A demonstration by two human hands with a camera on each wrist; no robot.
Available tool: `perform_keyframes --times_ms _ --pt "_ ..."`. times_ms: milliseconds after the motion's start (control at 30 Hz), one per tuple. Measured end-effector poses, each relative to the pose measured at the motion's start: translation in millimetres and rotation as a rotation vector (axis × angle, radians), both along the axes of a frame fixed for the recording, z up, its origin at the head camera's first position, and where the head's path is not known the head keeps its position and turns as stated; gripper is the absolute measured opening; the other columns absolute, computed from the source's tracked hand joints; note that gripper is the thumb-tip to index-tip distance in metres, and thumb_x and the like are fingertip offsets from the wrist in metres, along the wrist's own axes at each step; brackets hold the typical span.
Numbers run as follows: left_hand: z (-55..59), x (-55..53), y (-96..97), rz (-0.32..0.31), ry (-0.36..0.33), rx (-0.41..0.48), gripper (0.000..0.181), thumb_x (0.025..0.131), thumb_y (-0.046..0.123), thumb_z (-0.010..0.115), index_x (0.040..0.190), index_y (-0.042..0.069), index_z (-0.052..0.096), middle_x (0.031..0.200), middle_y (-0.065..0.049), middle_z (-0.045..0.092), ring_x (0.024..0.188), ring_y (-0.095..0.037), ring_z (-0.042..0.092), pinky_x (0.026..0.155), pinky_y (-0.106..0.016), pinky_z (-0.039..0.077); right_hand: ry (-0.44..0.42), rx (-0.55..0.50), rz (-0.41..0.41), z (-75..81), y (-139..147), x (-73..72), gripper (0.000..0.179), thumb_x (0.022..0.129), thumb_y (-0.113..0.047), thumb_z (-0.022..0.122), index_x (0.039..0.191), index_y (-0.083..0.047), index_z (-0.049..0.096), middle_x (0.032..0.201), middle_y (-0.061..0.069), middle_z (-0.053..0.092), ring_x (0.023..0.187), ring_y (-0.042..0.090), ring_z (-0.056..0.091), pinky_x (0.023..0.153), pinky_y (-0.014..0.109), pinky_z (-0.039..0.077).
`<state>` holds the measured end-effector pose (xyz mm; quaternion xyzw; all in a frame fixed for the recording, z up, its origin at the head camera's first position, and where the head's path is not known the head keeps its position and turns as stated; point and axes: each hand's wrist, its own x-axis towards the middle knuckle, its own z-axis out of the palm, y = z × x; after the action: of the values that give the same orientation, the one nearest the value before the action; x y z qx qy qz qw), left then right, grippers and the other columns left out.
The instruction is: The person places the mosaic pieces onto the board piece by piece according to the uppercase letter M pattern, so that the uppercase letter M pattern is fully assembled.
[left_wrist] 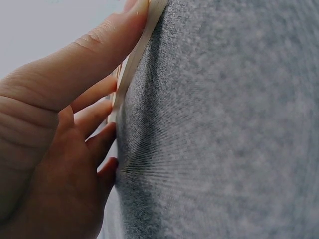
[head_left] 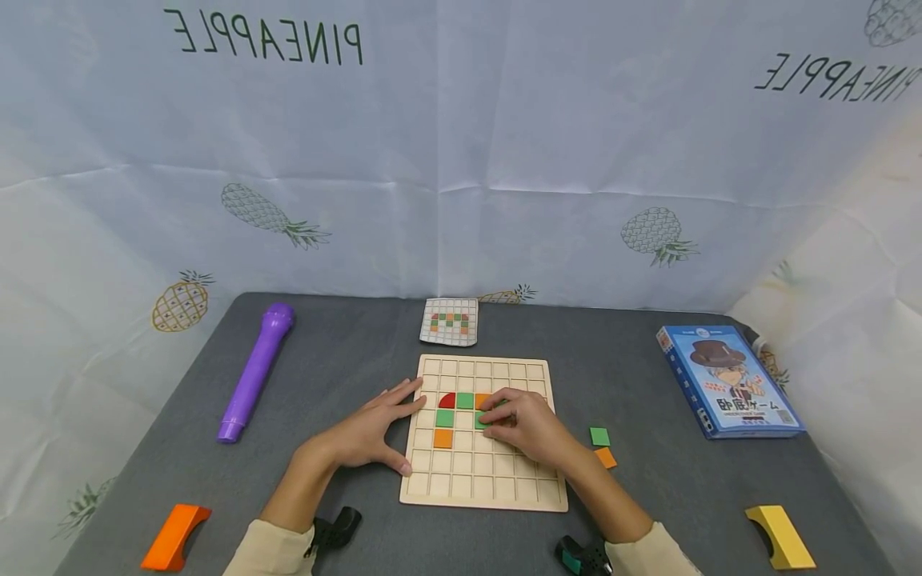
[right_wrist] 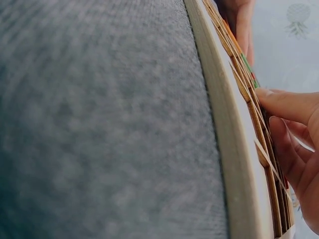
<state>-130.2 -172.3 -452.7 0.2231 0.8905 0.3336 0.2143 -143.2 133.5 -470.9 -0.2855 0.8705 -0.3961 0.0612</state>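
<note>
A light wooden grid board (head_left: 461, 484) lies on the dark table. On its upper left cells sit a red rounded tile (head_left: 447, 400), a green tile (head_left: 465, 401) and an orange tile (head_left: 482, 401), with another green tile (head_left: 445, 418) and an orange tile (head_left: 442, 438) below. My left hand (head_left: 366, 428) rests along the board's left edge, fingers spread and thumb (left_wrist: 94, 57) against the rim. My right hand (head_left: 529, 424) is over the board's middle, its fingertips and thumb at a green square tile (head_left: 479, 420) that they partly cover. The hand hides cells to the right.
A small pattern card (head_left: 450, 322) lies behind the board. Loose green (head_left: 599, 437) and orange (head_left: 606, 458) tiles lie to the right. Around them are a purple microphone-shaped object (head_left: 257, 372), a blue game box (head_left: 731, 380), an orange arch block (head_left: 176, 538) and a yellow arch block (head_left: 781, 538).
</note>
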Motion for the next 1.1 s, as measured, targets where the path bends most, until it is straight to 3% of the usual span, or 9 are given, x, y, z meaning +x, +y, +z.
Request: perform_keyframes --times_ms 233,467,633,733,867,1100 --pt "-0.7 -0.3 0.4 -0.006 0.002 -0.007 0.109 0.070 0.038 0.093 0.158 0.005 0.037 0.174 -0.007 0.013 0.161 -0.040 0.009 0.125 -0.069 0.012 -0.037 -0.036 0.009 1.4 5 -2.0 0.017 0.086 -0.015 0.082 0.104 -0.016 0.082 0.117 0.001 0.076 0.110 0.021 0.071 0.085 0.024 0.059" --pt "-2.2 -0.3 0.6 -0.013 0.010 0.000 0.110 0.069 0.038 0.093 0.158 0.005 0.037 0.174 -0.008 0.014 0.161 -0.039 0.009 0.127 -0.067 0.010 -0.029 -0.052 0.037 10.8 11 -4.9 0.023 0.083 -0.015 0.085 0.105 -0.014 0.081 0.114 0.000 0.077 0.095 0.013 0.069 0.072 0.020 0.054" --pt "-3.0 -0.3 -0.2 -0.016 0.011 0.002 0.110 0.068 0.038 0.093 0.158 0.005 0.037 0.174 -0.009 0.014 0.161 -0.040 0.010 0.126 -0.068 0.011 -0.018 -0.061 0.082 19.7 20 -6.7 0.026 0.085 -0.020 0.083 0.111 -0.014 0.080 0.115 -0.001 0.076 0.097 0.016 0.068 0.071 0.021 0.054" --pt "-3.6 -0.5 -0.7 -0.016 0.009 -0.003 0.110 0.069 0.038 0.093 0.158 0.005 0.037 0.174 -0.008 0.014 0.161 -0.040 0.010 0.126 -0.068 0.012 -0.005 -0.057 0.102 22.4 27 -7.6 0.028 0.087 -0.024 0.082 0.113 -0.014 0.079 0.116 -0.001 0.076 0.090 0.015 0.066 0.068 0.021 0.054" --pt "-3.6 -0.8 -1.0 -0.017 0.008 -0.006 0.110 0.069 0.039 0.093 0.158 0.006 0.037 0.174 -0.008 0.014 0.161 -0.039 0.010 0.126 -0.068 0.012 -0.003 -0.059 0.099 24.2 40 -7.7 0.030 0.086 -0.025 0.082 0.114 -0.014 0.079 0.116 0.000 0.076 0.085 0.013 0.065 0.067 0.023 0.055" --pt "-2.6 -0.9 -1.9 -0.021 0.011 -0.012 0.110 0.070 0.040 0.092 0.158 0.006 0.036 0.174 -0.007 0.013 0.161 -0.039 0.009 0.126 -0.068 0.013 -0.013 -0.054 0.068 19.3 63 -4.6 0.036 0.088 -0.030 0.080 0.119 -0.014 0.077 0.121 0.002 0.075 0.092 0.019 0.067 0.069 0.023 0.054"
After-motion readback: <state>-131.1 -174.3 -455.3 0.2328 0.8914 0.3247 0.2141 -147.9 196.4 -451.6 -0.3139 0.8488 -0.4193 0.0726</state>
